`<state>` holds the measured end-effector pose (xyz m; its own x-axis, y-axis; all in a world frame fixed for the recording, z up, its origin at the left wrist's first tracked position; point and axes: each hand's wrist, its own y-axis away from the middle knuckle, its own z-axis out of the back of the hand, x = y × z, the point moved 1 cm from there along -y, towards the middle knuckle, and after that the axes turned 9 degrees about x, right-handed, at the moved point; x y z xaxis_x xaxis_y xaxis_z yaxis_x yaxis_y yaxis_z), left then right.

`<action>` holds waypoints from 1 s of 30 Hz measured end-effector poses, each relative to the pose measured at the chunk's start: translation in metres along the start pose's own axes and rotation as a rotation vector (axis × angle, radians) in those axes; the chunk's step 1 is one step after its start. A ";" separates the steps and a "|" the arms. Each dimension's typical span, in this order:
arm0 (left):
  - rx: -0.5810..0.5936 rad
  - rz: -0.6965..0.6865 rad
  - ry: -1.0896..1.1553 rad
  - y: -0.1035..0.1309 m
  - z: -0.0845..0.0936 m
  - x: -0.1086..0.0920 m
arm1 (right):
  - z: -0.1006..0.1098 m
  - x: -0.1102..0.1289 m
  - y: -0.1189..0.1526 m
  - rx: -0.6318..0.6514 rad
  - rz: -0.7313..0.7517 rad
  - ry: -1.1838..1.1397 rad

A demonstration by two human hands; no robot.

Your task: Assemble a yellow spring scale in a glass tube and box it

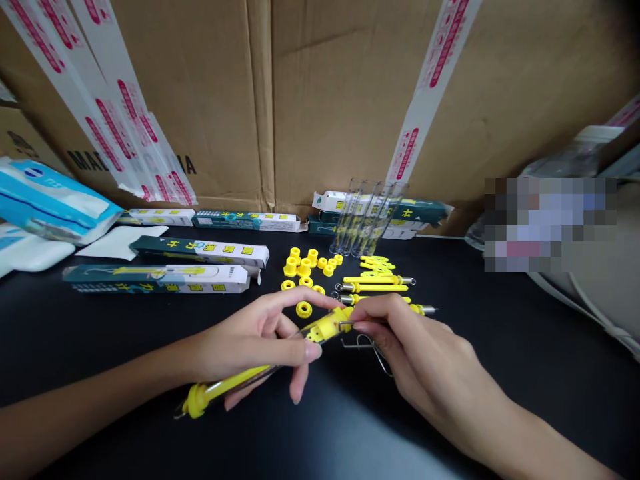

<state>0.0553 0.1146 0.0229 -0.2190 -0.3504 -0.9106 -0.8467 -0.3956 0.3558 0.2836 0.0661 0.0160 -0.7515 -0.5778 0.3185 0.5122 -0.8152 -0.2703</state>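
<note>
My left hand (270,333) is closed around a tubular spring scale (235,382), a clear tube with a yellow strip inside and yellow end caps. The scale slants up to the right, with a small hook at its lower left end. At its upper end, my right hand (420,353) pinches a bent metal wire (373,348) against the yellow cap (343,319). Part of the wire loops below the right fingers; whether its tip sits in the cap, I cannot tell. Just beyond lie yellow rings (303,309) and yellow strips with springs (377,288).
Several clear tubes (363,220) stand upright at the back, before stacked printed boxes (425,212). More narrow boxes (160,279) lie at the left, near a blue tissue pack (60,200). A large cardboard box (320,100) walls off the rear. Small yellow caps (305,267) are grouped mid-table.
</note>
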 end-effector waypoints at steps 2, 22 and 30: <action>-0.017 -0.002 -0.033 0.000 -0.001 0.000 | -0.001 0.000 0.000 -0.011 0.019 0.023; -0.059 -0.058 -0.118 -0.001 -0.002 0.000 | -0.003 -0.001 -0.003 -0.186 0.050 0.079; -0.063 -0.115 -0.121 -0.004 -0.004 0.000 | -0.003 -0.001 -0.001 -0.216 0.061 0.078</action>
<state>0.0607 0.1128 0.0222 -0.1824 -0.1969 -0.9633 -0.8381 -0.4811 0.2571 0.2824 0.0672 0.0136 -0.7562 -0.6137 0.2269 0.4628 -0.7468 -0.4776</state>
